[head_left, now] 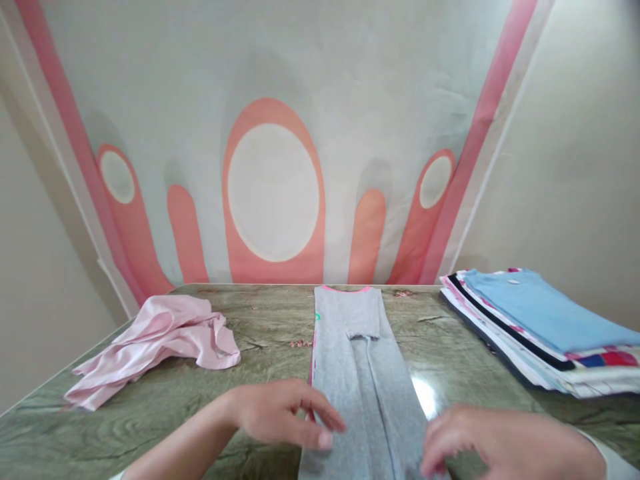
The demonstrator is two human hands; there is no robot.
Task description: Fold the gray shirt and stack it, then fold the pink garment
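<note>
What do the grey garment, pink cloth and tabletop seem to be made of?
Grey garment: probably cotton-like knit, matt and mottled. Pink cloth: thin, perhaps satiny fabric; its folds carry a soft sheen. Tabletop: wood-look surface, glossy, judging by grain and reflected glare; actual material unclear.

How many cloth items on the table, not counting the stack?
2: the crumpled pink cloth at the left, and the grey shirt laid out in the middle, running off the bottom of the picture. Anything hidden beneath them can't be counted.

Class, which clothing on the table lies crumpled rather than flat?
The pink garment at left: it lies bunched and rumpled, whereas the grey garment in the middle is laid out straight and the stacked clothes at right lie flat.
</note>
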